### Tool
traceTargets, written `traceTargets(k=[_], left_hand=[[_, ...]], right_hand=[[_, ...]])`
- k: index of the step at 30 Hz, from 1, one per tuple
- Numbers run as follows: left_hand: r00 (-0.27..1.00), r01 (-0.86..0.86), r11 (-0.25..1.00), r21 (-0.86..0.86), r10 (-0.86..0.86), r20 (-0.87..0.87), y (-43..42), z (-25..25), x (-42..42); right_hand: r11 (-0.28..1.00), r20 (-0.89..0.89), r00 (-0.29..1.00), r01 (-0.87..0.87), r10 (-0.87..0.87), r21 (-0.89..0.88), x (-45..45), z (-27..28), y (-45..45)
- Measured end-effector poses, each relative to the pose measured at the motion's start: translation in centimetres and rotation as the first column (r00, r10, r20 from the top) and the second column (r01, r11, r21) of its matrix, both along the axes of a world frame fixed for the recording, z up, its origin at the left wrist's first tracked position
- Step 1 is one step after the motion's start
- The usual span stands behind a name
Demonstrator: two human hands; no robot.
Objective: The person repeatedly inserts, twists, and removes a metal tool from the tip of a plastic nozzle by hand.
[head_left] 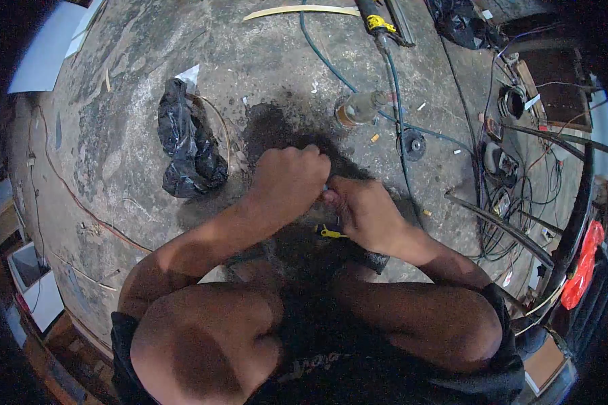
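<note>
My left hand (290, 177) is closed in a fist above a dark wet patch (270, 128) on the concrete floor. Close beside it, my right hand (368, 210) is closed too, thumb and fingers pinched together. A tiny bit of something small shows between the two hands, too hidden to name. Below them is a small black and yellow object (331, 233); its kind is unclear. A crumpled black plastic bag (189, 145) lies to the left of my hands. Ahead and to the right is a clear glass bottle (361, 109).
A black power tool with a yellow band (380, 24) lies at the top, its cable (395, 81) running toward me. A round disc (412, 144) lies near the cable. On the right are tangled wires (503, 216), a dark metal frame (561, 236) and a red plastic bag (583, 266).
</note>
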State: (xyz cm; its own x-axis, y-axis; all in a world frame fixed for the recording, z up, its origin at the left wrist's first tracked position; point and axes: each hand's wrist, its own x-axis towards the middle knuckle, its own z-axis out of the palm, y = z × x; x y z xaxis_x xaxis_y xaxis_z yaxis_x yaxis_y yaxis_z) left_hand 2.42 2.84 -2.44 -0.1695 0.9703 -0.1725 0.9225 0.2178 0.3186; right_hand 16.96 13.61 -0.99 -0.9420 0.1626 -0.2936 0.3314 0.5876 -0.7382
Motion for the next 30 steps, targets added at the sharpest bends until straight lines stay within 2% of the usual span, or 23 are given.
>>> traceTargets(k=[2,3,5,9,12,15,18,19,20,22,23,25,26,28,29,30], left_hand=[[0.996,0.065,0.997,-0.033,-0.063,0.061,-0.9,-1.5,-0.1],[0.994,0.091,0.996,0.004,-0.091,0.058,-1.3,-1.9,0.0],[0.988,0.143,0.987,0.072,-0.146,0.044,-2.3,-2.4,0.3],[0.958,0.274,0.961,0.044,-0.277,0.071,-4.2,-3.7,1.3],[0.937,0.333,0.941,0.068,-0.338,0.092,-4.4,-3.3,0.9],[0.937,0.344,0.937,0.059,-0.347,0.049,-3.8,-2.3,0.2],[0.935,0.353,0.934,0.056,-0.354,0.008,-3.4,-2.5,-0.7],[0.932,0.362,0.930,0.062,-0.363,0.004,-3.0,-2.2,-1.1],[0.928,0.371,0.926,0.069,-0.372,0.001,-2.6,-2.2,-1.4],[0.929,0.366,0.930,0.035,-0.364,-0.063,-2.2,-2.6,-2.1],[0.928,0.362,0.932,0.021,-0.358,-0.103,-1.8,-3.0,-3.0],[0.916,0.218,0.974,-0.067,-0.228,-0.330,-2.6,-5.0,-9.4],[0.926,0.218,0.975,-0.035,-0.218,-0.308,-3.6,-5.3,-12.2],[0.883,0.281,0.951,-0.128,-0.308,-0.353,-4.6,-3.4,-11.9],[0.855,0.345,0.933,-0.097,-0.356,-0.377,-4.5,-3.5,-11.4],[0.818,0.410,0.909,-0.069,-0.401,-0.412,-4.0,-3.9,-10.8]], right_hand=[[0.990,0.029,0.994,-0.108,0.106,0.091,1.3,-2.0,-0.4],[0.977,0.047,0.986,-0.165,0.160,0.134,1.6,-2.4,-0.6],[0.965,0.056,0.971,-0.236,0.231,0.117,1.8,-2.1,-0.7],[0.915,-0.045,0.919,-0.383,0.391,0.128,3.3,-3.4,-1.3],[0.913,-0.114,0.907,-0.408,0.406,0.001,3.7,-3.6,-1.4],[0.910,-0.083,0.908,-0.404,0.411,0.093,3.5,-3.6,-1.9],[0.969,-0.067,0.968,-0.245,0.243,-0.028,2.0,-2.2,-1.8],[0.959,-0.098,0.954,-0.282,0.282,0.009,2.0,-2.8,-1.4],[0.962,-0.050,0.961,-0.272,0.272,0.006,1.8,-2.7,-1.3],[0.966,0.044,0.966,-0.257,0.256,0.009,0.8,-1.6,-1.0],[0.956,-0.020,0.956,-0.292,0.292,-0.014,1.5,-2.2,-0.8],[0.928,-0.153,0.921,-0.369,0.357,-0.051,4.2,-3.7,-0.3],[0.931,-0.096,0.928,-0.364,0.360,-0.032,4.8,-3.8,-0.3],[0.937,0.025,0.936,-0.350,0.350,-0.004,5.7,-3.7,-0.6],[0.952,-0.045,0.951,-0.305,0.304,-0.018,5.4,-4.0,0.2],[0.960,-0.033,0.959,-0.281,0.281,-0.004,4.3,-3.8,0.8]])
